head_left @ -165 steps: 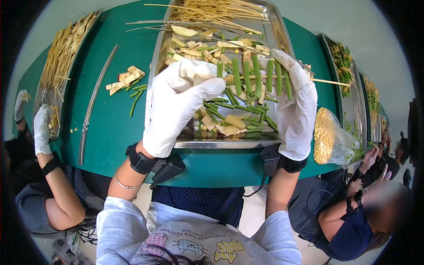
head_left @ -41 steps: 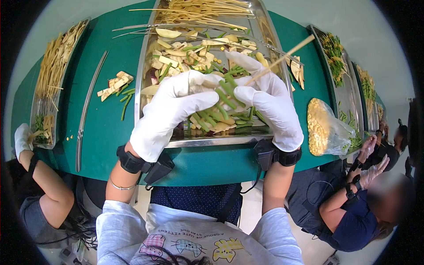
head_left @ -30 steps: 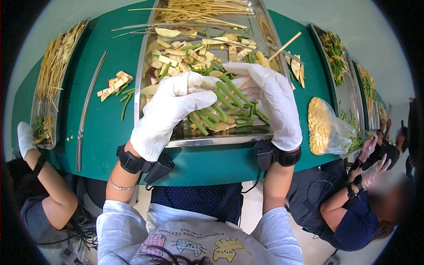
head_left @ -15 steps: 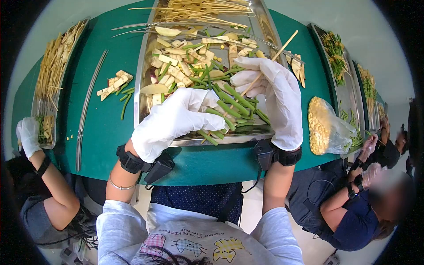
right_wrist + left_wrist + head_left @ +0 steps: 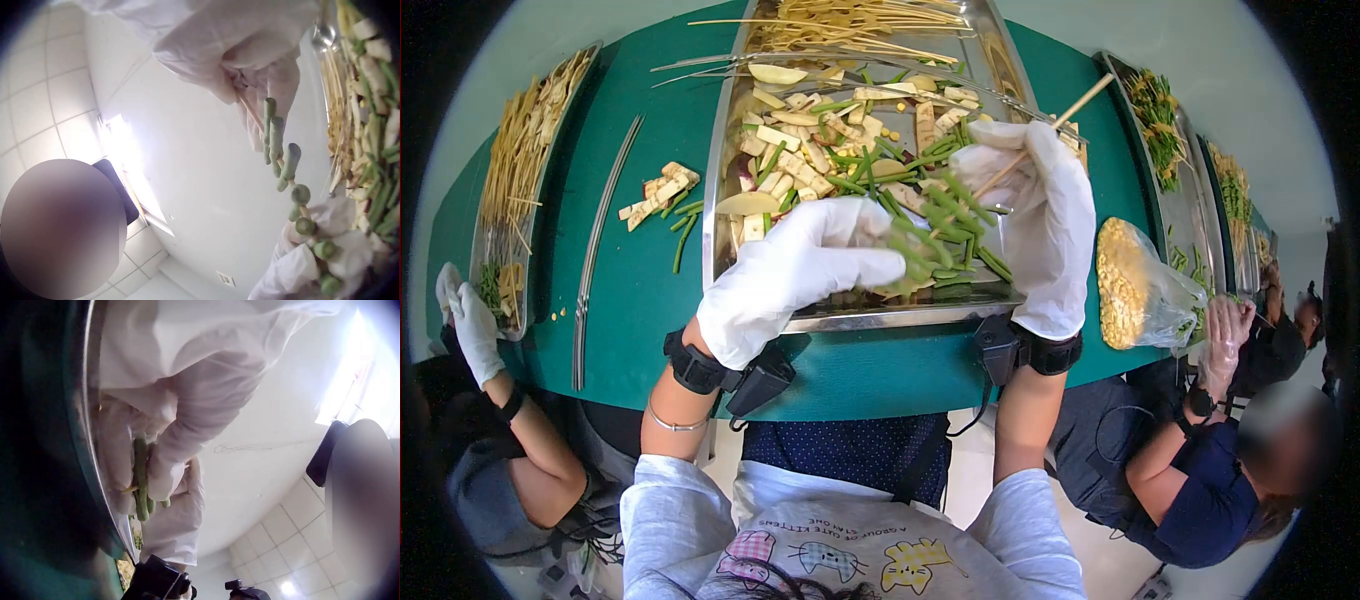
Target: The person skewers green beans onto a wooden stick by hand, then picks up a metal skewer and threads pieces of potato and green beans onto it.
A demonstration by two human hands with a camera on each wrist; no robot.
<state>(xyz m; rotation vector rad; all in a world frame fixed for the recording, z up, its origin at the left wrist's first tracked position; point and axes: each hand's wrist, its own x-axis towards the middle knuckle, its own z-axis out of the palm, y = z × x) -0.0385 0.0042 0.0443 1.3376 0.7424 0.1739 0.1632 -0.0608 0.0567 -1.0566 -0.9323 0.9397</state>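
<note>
My white-gloved right hand point(image 5: 1045, 220) grips a thin bamboo skewer point(image 5: 1085, 98), whose bare end sticks out up and to the right. My left hand point(image 5: 795, 270), also gloved, pinches cut green bean pieces point(image 5: 290, 159) at the skewer's other end. In the right wrist view several pieces sit crosswise along the skewer, spaced out between the two hands. The left wrist view shows bean pieces point(image 5: 141, 481) between my left fingertips. Both hands are over a metal tray point(image 5: 940, 313) of loose cut vegetables; the beans blur in the head view.
Bamboo skewers point(image 5: 840, 28) lie at the tray's far end, with long metal skewers point(image 5: 730, 62) across it. More metal skewers point(image 5: 605, 250) and cut vegetables point(image 5: 662, 192) lie left. A bag of corn point(image 5: 1122, 290) lies right. Other people work at trays on both sides.
The skewer was level with beans upright across it; it now slants up to the right. Over the last half second my right hand has shifted slightly right, and the beans between my hands have moved.
</note>
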